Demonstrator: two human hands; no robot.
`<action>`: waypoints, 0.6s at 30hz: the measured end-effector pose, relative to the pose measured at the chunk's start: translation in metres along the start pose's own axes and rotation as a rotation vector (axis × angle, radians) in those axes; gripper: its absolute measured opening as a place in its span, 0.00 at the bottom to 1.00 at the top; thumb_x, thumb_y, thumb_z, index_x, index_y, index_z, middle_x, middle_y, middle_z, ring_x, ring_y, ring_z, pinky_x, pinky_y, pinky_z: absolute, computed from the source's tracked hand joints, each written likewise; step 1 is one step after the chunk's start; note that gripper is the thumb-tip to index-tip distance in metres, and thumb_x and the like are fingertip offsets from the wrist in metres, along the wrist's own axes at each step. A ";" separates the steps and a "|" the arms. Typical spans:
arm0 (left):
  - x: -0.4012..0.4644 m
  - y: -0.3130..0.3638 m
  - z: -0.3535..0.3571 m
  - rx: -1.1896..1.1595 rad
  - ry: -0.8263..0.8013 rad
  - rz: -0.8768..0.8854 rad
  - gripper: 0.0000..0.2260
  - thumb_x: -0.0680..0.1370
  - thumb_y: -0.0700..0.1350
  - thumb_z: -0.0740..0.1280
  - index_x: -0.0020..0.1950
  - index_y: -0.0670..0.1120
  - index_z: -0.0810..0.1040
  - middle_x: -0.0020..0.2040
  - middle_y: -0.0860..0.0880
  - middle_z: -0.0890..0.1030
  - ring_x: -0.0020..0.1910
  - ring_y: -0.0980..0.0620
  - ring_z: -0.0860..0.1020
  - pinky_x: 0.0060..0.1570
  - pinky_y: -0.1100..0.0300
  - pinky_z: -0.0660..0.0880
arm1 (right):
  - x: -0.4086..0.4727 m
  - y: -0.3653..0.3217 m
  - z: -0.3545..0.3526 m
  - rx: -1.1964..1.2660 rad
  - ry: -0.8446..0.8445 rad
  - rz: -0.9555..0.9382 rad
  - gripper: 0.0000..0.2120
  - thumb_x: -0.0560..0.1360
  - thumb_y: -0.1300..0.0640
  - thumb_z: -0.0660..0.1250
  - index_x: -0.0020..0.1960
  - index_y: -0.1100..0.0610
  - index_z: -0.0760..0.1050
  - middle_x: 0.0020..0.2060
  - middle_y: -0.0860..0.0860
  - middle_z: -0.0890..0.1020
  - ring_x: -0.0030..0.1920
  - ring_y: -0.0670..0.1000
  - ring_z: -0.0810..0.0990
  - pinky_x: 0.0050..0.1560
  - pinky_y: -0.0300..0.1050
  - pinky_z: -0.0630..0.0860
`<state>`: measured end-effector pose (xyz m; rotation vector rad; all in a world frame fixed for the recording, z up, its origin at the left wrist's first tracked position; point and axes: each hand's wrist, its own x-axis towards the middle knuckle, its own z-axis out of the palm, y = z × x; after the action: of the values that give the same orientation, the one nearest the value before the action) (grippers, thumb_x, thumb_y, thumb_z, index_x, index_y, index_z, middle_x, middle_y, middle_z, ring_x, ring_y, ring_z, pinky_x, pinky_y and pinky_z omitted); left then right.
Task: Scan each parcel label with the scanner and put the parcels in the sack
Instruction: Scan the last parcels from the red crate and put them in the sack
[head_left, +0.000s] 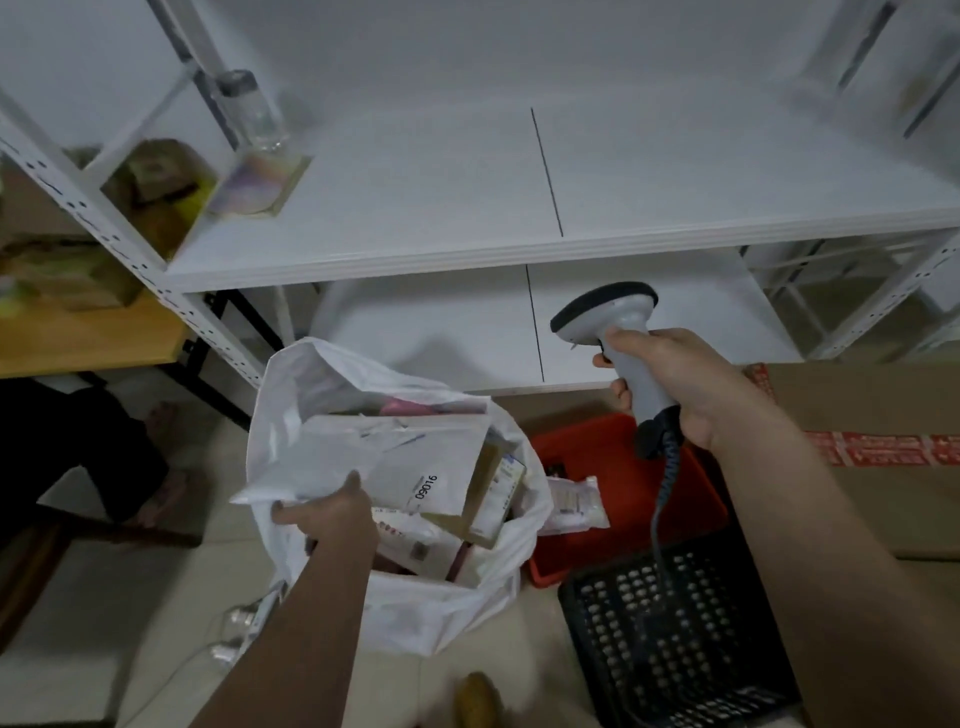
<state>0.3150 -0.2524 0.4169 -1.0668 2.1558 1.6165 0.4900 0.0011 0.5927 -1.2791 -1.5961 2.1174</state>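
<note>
The right hand (675, 379) is wrapped around the handle of a grey barcode scanner (618, 338), held up in front of the lower shelf with its dark-rimmed head pointing left; its coiled cable (662, 499) hangs down toward a black perforated crate (680, 639) on the floor. The left hand (332, 514) grips the near rim of the white plastic sack (395, 603), fingers curled over the edge and touching a white mailer parcel (410, 467) (the number 09016 is printed on its label) that sits tilted in the sack's open mouth. Beside that parcel, also inside the sack, is a small cardboard box (493, 499), with more parcels below it. Just right of the sack stands a red bin (623, 514) holding a small clear-wrapped packet (574, 504). A large taped cardboard carton (872, 441) lies at the right, behind the right forearm. On the white shelf (467, 208) above, a clear bottle (249, 109) stands at the left end
</note>
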 end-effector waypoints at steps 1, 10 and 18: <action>0.011 0.002 0.004 0.087 -0.002 0.047 0.41 0.71 0.48 0.76 0.77 0.52 0.54 0.74 0.42 0.61 0.68 0.39 0.67 0.66 0.44 0.68 | 0.009 0.002 0.008 0.012 0.016 0.013 0.11 0.78 0.54 0.68 0.54 0.62 0.76 0.48 0.57 0.80 0.28 0.47 0.75 0.29 0.40 0.74; 0.083 -0.011 0.039 0.358 -0.542 -0.003 0.08 0.78 0.40 0.68 0.55 0.45 0.75 0.52 0.43 0.78 0.43 0.49 0.74 0.42 0.58 0.71 | 0.074 0.041 0.041 0.025 0.131 0.101 0.12 0.77 0.55 0.70 0.49 0.64 0.76 0.35 0.55 0.78 0.27 0.47 0.75 0.25 0.38 0.73; 0.078 -0.004 0.050 0.606 -0.083 0.356 0.20 0.75 0.40 0.68 0.67 0.42 0.71 0.68 0.38 0.62 0.65 0.37 0.63 0.62 0.49 0.65 | 0.119 0.092 0.023 0.158 0.290 0.165 0.11 0.73 0.66 0.72 0.53 0.67 0.77 0.44 0.61 0.81 0.26 0.45 0.75 0.27 0.37 0.75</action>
<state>0.2513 -0.2395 0.3503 -0.4456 2.6223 0.9623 0.4310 0.0208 0.4537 -1.6226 -1.2198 1.9873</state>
